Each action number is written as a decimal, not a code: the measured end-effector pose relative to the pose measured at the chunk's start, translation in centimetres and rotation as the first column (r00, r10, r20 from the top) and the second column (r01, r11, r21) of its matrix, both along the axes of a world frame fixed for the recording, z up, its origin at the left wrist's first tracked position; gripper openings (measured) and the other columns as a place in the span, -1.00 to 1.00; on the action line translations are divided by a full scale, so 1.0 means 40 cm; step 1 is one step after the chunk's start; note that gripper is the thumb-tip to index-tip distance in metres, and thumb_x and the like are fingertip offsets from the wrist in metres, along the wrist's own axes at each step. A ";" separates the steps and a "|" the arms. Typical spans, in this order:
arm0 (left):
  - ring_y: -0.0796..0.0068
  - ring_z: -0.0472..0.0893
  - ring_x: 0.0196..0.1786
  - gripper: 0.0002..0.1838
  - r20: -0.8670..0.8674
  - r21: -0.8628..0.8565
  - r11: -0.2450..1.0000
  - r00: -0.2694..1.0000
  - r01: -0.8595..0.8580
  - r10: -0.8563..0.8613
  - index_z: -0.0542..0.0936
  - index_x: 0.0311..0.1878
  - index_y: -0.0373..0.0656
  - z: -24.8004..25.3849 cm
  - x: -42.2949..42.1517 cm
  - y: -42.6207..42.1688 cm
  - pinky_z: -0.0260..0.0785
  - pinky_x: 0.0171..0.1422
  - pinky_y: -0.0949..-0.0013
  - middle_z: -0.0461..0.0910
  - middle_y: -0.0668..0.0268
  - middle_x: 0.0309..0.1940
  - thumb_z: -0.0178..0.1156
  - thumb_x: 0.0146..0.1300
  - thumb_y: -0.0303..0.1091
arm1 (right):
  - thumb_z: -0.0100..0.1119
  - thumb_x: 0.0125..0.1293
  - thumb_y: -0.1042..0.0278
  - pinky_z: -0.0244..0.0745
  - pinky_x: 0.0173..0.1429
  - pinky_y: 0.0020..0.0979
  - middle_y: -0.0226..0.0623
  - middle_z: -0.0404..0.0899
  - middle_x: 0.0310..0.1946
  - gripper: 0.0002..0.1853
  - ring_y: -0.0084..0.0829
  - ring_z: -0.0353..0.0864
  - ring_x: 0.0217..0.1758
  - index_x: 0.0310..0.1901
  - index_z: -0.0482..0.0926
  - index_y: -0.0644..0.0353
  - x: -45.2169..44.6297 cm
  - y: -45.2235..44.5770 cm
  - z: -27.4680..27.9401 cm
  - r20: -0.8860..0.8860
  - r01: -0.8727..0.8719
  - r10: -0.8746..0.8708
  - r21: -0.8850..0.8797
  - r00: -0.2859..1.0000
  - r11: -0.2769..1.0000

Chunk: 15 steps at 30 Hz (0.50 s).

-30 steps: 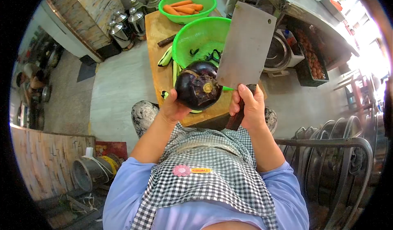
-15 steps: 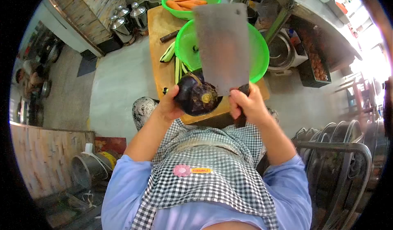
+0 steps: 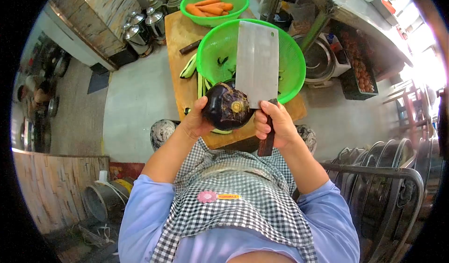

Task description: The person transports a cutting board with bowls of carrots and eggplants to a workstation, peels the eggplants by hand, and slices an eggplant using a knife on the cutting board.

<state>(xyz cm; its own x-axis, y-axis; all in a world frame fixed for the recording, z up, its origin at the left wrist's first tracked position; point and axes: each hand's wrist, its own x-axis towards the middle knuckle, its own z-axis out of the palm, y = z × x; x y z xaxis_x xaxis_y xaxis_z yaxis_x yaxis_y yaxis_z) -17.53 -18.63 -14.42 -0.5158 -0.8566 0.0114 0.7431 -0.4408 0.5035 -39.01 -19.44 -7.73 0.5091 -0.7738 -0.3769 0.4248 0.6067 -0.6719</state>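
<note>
My left hand grips a dark purple eggplant from its left side, its stem end facing me. In my right hand is the dark wooden handle of a cleaver, whose broad blade points up and away and meets the eggplant's right side. Beneath the blade sits a large green basket with dark scraps inside. Pale green peeled strips lie on the wooden board, left of the basket. Another dark handle rests on the board, its other end hidden.
A green basin of carrots stands at the board's far end. Metal flasks are on the floor at the back left. Right of the board are a round metal pan and a crate of eggs. A metal rack stands lower right.
The cleaver has swung left from its tilted position a second ago and stands more upright beside the eggplant. My left hand still holds the eggplant, which has turned slightly.
</note>
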 end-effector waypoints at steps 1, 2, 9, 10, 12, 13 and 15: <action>0.23 0.46 0.15 -0.18 0.015 -0.013 1.000 1.000 -0.025 0.025 0.23 0.27 -0.13 0.003 -0.005 -0.014 0.34 0.21 0.05 0.40 0.16 0.14 0.19 0.04 0.18 | 0.05 0.29 0.21 0.19 -0.67 -0.51 -0.48 0.27 -0.63 -0.81 -0.64 0.20 -0.72 -0.40 0.31 0.05 -0.002 -0.007 0.005 0.009 0.018 -0.018 0.017 1.000 1.000; 0.23 0.45 0.15 -0.18 0.031 -0.025 0.998 0.998 -0.049 0.050 0.23 0.27 -0.13 0.007 -0.009 -0.029 0.33 0.22 0.06 0.40 0.16 0.15 0.19 0.04 0.18 | 0.05 0.29 0.20 0.18 -0.67 -0.52 -0.49 0.27 -0.63 -0.80 -0.64 0.19 -0.71 -0.40 0.32 0.05 -0.002 -0.014 0.009 0.018 0.036 -0.036 0.036 0.999 0.999; 0.31 0.44 0.15 -0.16 0.109 -0.170 0.983 0.990 -0.075 0.095 0.20 0.29 -0.13 0.028 -0.021 -0.165 0.32 0.24 0.23 0.39 0.19 0.14 0.23 0.02 0.13 | 0.04 0.30 0.21 0.12 -0.69 -0.58 -0.54 0.24 -0.65 -0.81 -0.69 0.15 -0.72 -0.40 0.32 0.04 -0.011 -0.122 -0.018 0.274 0.014 -0.080 0.235 0.958 0.972; 0.33 0.45 0.14 -0.15 0.142 -0.202 0.977 0.985 -0.069 0.099 0.19 0.29 -0.13 0.034 -0.016 -0.188 0.32 0.24 0.25 0.39 0.20 0.14 0.24 0.01 0.12 | 0.04 0.30 0.21 0.11 -0.69 -0.59 -0.55 0.24 -0.65 -0.81 -0.70 0.15 -0.72 -0.40 0.31 0.04 -0.011 -0.135 -0.020 0.350 -0.021 -0.090 0.302 0.932 0.953; 0.37 0.45 0.13 -0.13 0.182 -0.231 0.967 0.971 -0.108 0.152 0.16 0.31 -0.14 0.031 -0.014 -0.230 0.32 0.23 0.30 0.39 0.21 0.12 0.27 0.00 0.07 | 0.01 0.32 0.22 0.09 -0.69 -0.59 -0.55 0.25 -0.65 -0.82 -0.71 0.14 -0.72 -0.38 0.29 0.04 -0.004 -0.161 -0.029 0.334 0.021 -0.137 0.329 0.933 0.944; 0.39 0.45 0.12 -0.11 0.191 -0.229 0.961 0.961 -0.154 0.200 0.15 0.32 -0.14 0.019 -0.017 -0.252 0.31 0.22 0.32 0.39 0.22 0.12 0.29 -0.02 0.04 | -0.01 0.32 0.23 0.09 -0.67 -0.56 -0.55 0.26 -0.64 -0.83 -0.70 0.14 -0.71 -0.36 0.28 0.04 -0.005 -0.183 -0.044 0.337 0.026 -0.144 0.332 0.930 0.943; 0.39 0.45 0.10 -0.07 0.280 -0.256 0.928 0.899 -0.269 0.337 0.11 0.35 -0.15 0.023 -0.021 -0.298 0.32 0.20 0.35 0.38 0.24 0.10 0.37 -0.08 -0.13 | -0.01 0.31 0.25 0.17 -0.65 -0.51 -0.49 0.29 -0.62 -0.83 -0.65 0.19 -0.70 -0.35 0.27 0.09 -0.008 -0.225 -0.053 0.277 0.061 -0.127 0.233 0.952 0.971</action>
